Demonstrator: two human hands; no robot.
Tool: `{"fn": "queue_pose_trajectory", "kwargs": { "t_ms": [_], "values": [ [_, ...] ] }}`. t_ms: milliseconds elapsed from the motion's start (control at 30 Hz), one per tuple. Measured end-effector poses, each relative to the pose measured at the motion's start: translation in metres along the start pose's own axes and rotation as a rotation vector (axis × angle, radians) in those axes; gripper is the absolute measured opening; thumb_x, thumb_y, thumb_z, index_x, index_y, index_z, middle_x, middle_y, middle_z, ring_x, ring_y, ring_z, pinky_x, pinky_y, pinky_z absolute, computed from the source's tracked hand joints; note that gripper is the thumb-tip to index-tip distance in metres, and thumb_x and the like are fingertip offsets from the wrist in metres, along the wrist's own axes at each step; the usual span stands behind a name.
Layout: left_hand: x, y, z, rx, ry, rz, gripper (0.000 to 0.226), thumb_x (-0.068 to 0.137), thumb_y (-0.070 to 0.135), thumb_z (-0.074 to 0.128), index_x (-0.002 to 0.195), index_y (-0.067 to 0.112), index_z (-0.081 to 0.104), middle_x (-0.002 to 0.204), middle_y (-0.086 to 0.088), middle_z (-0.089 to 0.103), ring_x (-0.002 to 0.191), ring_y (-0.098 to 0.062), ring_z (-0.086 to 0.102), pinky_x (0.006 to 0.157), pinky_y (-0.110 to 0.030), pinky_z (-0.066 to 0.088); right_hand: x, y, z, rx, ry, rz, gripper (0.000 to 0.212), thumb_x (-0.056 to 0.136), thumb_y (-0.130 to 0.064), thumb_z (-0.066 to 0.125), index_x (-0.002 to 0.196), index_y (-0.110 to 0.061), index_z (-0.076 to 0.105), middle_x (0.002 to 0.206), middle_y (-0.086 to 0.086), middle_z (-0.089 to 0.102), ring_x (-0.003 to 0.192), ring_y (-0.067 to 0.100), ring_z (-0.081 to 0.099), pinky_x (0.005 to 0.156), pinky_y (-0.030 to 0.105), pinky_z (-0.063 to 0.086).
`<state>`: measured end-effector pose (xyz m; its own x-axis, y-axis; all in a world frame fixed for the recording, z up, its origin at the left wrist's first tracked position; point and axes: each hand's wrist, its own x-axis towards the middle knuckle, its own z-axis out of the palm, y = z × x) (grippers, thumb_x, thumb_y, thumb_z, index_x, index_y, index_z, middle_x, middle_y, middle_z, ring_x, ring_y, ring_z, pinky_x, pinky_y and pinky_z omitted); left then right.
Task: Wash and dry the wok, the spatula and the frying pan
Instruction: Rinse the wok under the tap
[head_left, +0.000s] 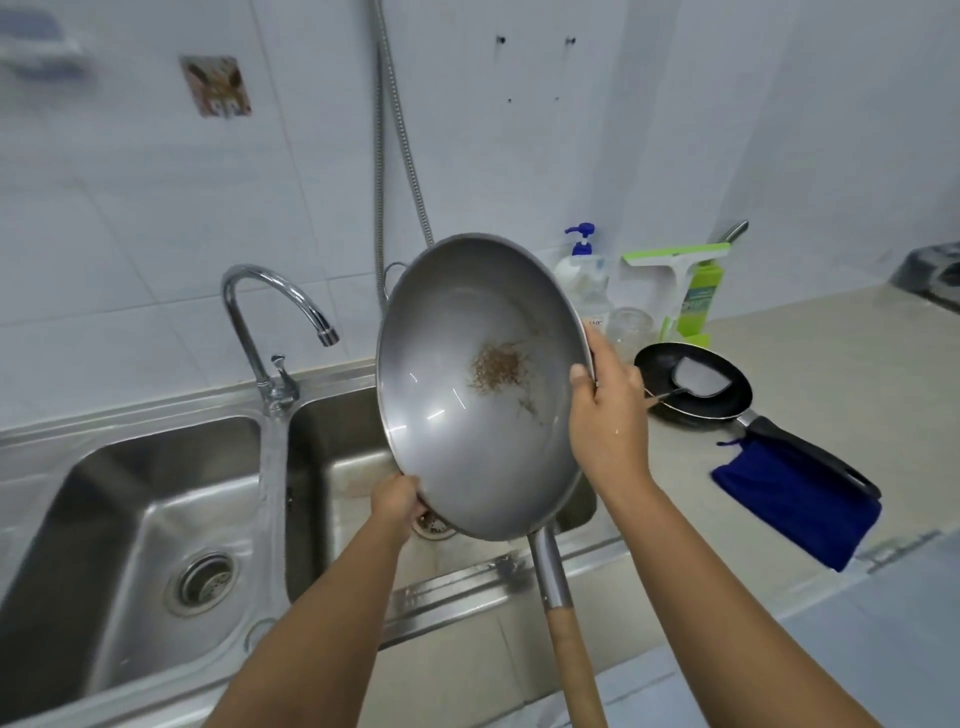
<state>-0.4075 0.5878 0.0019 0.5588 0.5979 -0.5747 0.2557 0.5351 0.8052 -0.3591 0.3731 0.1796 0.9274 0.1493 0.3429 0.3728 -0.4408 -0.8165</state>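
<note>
Left hand (397, 503), right hand (609, 415) on wok (467, 415)

- Single head-worn view, looking forward and down from the near side of the sink (130, 519).
- Wide-angle and close: the wok (467, 415) fills the centre, the tiled wall (156, 208) stands far, and the surface (831, 374) runs off right.

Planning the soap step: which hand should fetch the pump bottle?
Likely right. The right hand grips the wok at its right rim, nearest the pump bottle; the left hand holds the lower-left rim, across the wok.
</note>
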Motion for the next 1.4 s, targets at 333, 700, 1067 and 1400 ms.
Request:
{"fn": "queue_pose_trajectory", "kwargs": {
  "t_ms": [333, 700, 1067, 1400],
  "values": [
    [-0.013, 0.038, -0.081, 0.033, 0.119, 0.036, 0.022, 0.086, -0.013, 0.045, 0.082, 0.003, 0.06, 0.082, -0.015, 0.062, 0.077, -0.028, 0.062, 0.054, -0.028, 0.054, 0.006, 0.017, 0.063, 0.166, 0.026, 0.12, 0.044, 0.1, -0.013, 0.043, 0.143, -0.023, 0.045, 0.137, 0.003, 0.056, 0.123, 0.023, 0.051, 0.088, 0.019, 0.034],
    [0.012, 0.049, -0.143, 0.261, 0.105, 0.005, 0.019, 0.087, 0.002, 0.045, 0.088, 0.005, 0.064, 0.091, -0.022, 0.066, 0.083, -0.031, 0.062, 0.073, -0.037, 0.053, -0.01, 0.065, 0.141, 0.24, 0.185, 0.541, 0.035, 0.099, -0.012, 0.047, 0.132, -0.015, 0.058, 0.129, 0.006, 0.061, 0.121, 0.03, 0.054, 0.104, 0.038, 0.039],
    [0.045, 0.067, -0.147, 0.858, 0.244, 0.303, 0.041, 0.093, 0.01, 0.046, 0.133, 0.001, 0.05, 0.139, -0.016, 0.043, 0.12, -0.037, 0.051, 0.102, -0.04, 0.04, -0.023, 0.084, 0.189, 0.338, 0.241, 0.688, 0.033, 0.099, -0.013, 0.048, 0.13, -0.02, 0.058, 0.126, 0.008, 0.062, 0.115, 0.028, 0.058, 0.1, 0.046, 0.047],
    [0.11, 0.133, -0.125, 1.289, 0.299, 0.875, 0.069, 0.079, 0.007, 0.054, 0.145, 0.005, 0.035, 0.151, -0.018, 0.034, 0.138, -0.036, 0.033, 0.115, -0.047, 0.026, -0.015, 0.098, 0.216, 0.357, 0.264, 0.756, 0.034, 0.101, -0.015, 0.046, 0.133, -0.021, 0.055, 0.127, 0.006, 0.061, 0.115, 0.026, 0.058, 0.095, 0.038, 0.047]
  ]
}}
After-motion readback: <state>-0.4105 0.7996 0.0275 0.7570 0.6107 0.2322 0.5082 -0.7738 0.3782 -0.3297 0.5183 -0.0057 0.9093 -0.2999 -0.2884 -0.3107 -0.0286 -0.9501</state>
